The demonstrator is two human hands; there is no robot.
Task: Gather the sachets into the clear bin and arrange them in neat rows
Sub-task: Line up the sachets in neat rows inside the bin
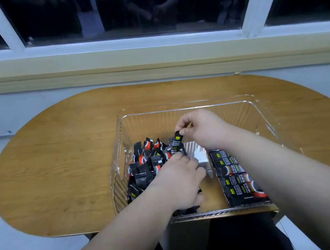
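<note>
r hand (203, 129) pinches a sachet (177, 140) by its top, prob to row it; l hand (178, 182) on pile (144, 167), grip unclear.

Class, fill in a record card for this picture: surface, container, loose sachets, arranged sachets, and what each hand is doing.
surface: wooden table
container: clear bin, standing on the table
loose: jumbled sachets, heaped in the bin's left part
arranged: flat sachets, in a row along the bin's right side
middle: white object, identity unclear
right hand: pinches one sachet by its top end
left hand: on the heap, grip unclear
</note>
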